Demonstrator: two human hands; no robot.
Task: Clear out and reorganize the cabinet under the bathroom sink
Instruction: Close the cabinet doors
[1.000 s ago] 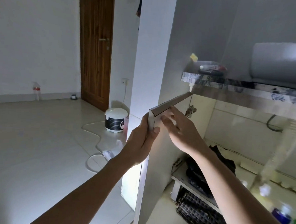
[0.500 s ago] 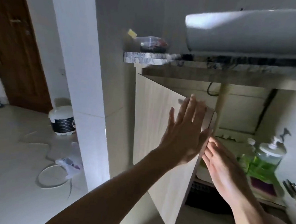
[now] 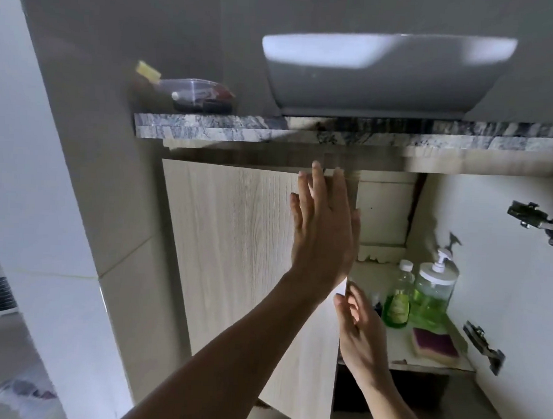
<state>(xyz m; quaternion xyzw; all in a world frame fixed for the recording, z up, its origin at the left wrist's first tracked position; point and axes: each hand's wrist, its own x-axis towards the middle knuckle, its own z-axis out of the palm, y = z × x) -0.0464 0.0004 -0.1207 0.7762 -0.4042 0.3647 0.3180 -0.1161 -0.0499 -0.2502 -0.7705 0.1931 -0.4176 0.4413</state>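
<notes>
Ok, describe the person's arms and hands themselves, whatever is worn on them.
Both forearms are bare as far as the frame shows: no sleeves, gloves or watch. The left hand and the right hand show no rings or bracelets that I can make out. The frame is slightly blurred, so small marks or nail details cannot be told.

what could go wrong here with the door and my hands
The right hand sits at the free edge of the left cabinet door while the left hand presses its face flat: fingers might get pinched. The door may also shut with the green bottles and sponge left inside, uncleared.
</notes>
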